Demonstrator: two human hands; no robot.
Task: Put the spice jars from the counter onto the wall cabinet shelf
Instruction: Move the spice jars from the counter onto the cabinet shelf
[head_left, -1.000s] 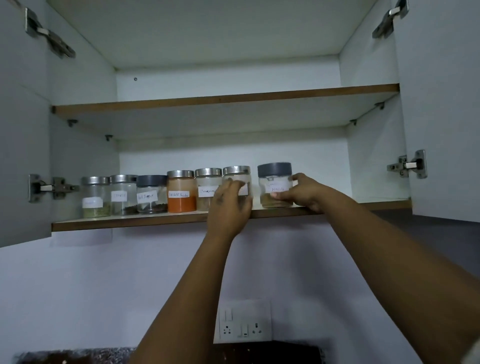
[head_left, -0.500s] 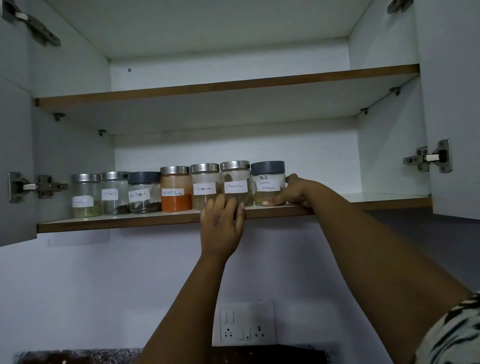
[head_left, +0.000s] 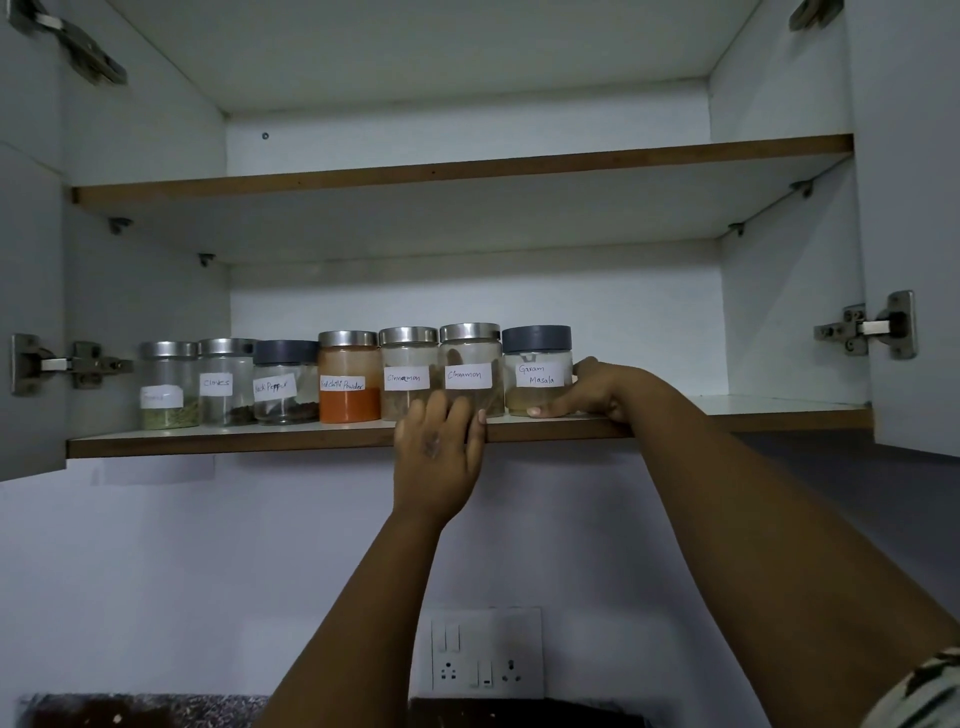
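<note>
Several labelled spice jars stand in a row on the lower cabinet shelf (head_left: 234, 444). From the right: the garam masala jar (head_left: 536, 371) with a dark lid, two cinnamon jars (head_left: 470, 371) (head_left: 408, 374), an orange red chilli powder jar (head_left: 348, 384), a black pepper jar (head_left: 284, 384), a cloves jar (head_left: 224, 382) and a jar with green contents (head_left: 167, 387). My right hand (head_left: 597, 387) curls round the right side and base of the garam masala jar. My left hand (head_left: 439, 447) hangs at the shelf's front edge below the cinnamon jars, fingers straight, its fingertips over their bases.
The upper shelf (head_left: 467, 166) is bare. Both cabinet doors stand open, with hinges at the left (head_left: 62, 364) and right (head_left: 872, 327). Right of the jars the lower shelf is bare. A switch and socket plate (head_left: 485, 652) sits on the wall below. A dark counter edge (head_left: 130, 712) shows at the bottom.
My left hand has slid down from the cinnamon jar's front to the shelf edge. The garam masala jar has moved left against the cinnamon jar, with my right hand still on it.
</note>
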